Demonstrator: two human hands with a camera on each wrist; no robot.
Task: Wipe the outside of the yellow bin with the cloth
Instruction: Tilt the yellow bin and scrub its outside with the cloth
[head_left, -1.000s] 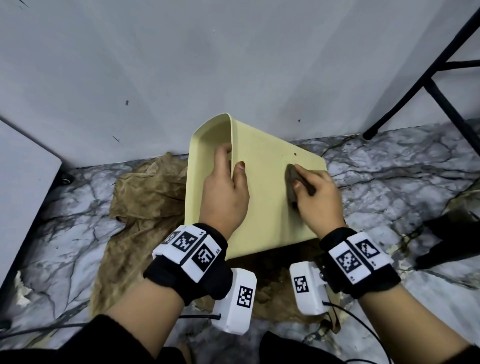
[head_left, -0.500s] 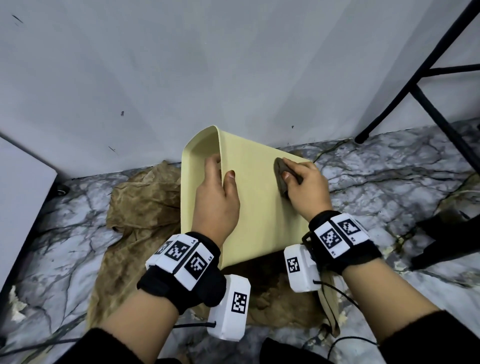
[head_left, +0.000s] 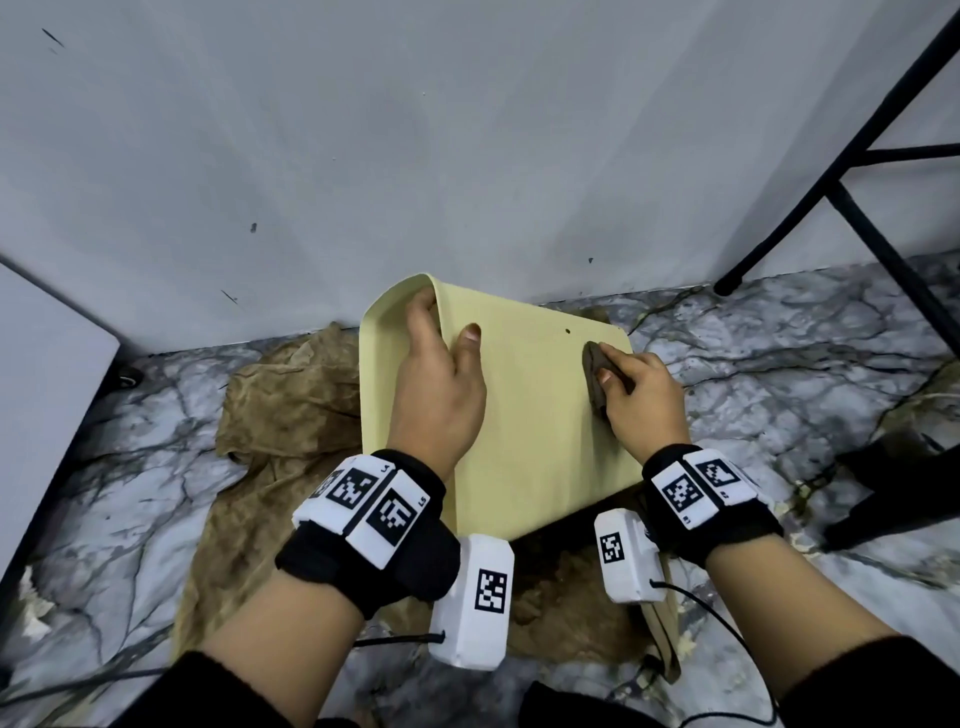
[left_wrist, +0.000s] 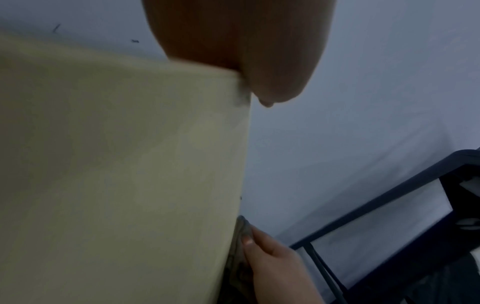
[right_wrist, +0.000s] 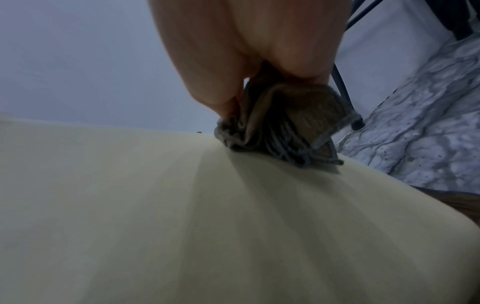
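The pale yellow bin (head_left: 530, 415) lies tipped on its side on a brown sheet, its opening to the left and one broad outer wall facing up. My left hand (head_left: 441, 374) grips the rim, fingers inside and thumb on the outer wall. My right hand (head_left: 641, 400) holds a bunched grey-brown cloth (head_left: 595, 371) and presses it onto the wall near the bin's far right corner. In the right wrist view the cloth (right_wrist: 280, 135) is pinched between fingers against the yellow wall (right_wrist: 182, 216). The left wrist view shows the bin wall (left_wrist: 116, 164) and the cloth (left_wrist: 240, 246) at its edge.
A crumpled brown sheet (head_left: 291, 415) covers the marble floor (head_left: 779, 364) under the bin. The grey wall (head_left: 467, 156) stands close behind. Black metal frame legs (head_left: 841, 197) rise at the right, a dark object (head_left: 904, 488) lies on the floor at right, and a grey panel (head_left: 47, 395) at left.
My right hand has slid the cloth along the bin's outer wall, away from me toward the far right corner. My left hand has kept its grip on the rim.
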